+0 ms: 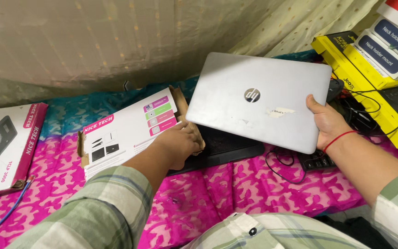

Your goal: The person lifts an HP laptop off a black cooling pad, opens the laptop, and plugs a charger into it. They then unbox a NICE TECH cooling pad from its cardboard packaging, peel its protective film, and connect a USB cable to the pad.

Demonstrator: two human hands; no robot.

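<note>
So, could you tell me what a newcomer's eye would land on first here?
Most likely the closed silver laptop at centre, tilted and held at its right edge by the right hand. Next, the bright pink patterned cloth under everything. The left hand rests at the open end of a white and pink box.

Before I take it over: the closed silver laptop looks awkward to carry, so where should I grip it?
Probably the two short edges, from either side. The silver laptop is closed, thin and tilted; the right hand pinches its right edge, the left hand sits under its lower-left corner.
</note>
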